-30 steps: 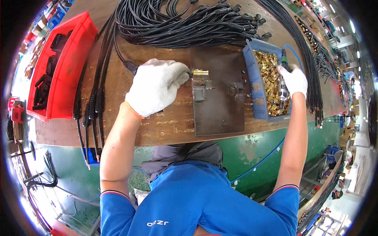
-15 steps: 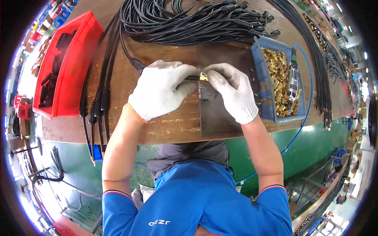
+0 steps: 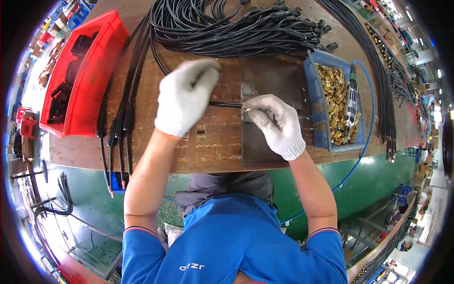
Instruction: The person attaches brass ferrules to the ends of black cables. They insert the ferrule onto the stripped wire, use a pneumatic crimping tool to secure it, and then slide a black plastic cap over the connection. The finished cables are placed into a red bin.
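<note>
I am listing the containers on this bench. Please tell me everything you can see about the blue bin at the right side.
The blue bin is a shallow, open-topped rectangular tray, apparently plastic. It sits flat on the wooden bench, near its right end, beside a dark metal plate. It is filled with small brass-coloured fittings, and a grey hand tool lies on top of them. Neither gloved hand touches it; the right hand is nearest.

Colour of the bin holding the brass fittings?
Blue. The bin sits right of the right hand, seen in the head view.
</note>
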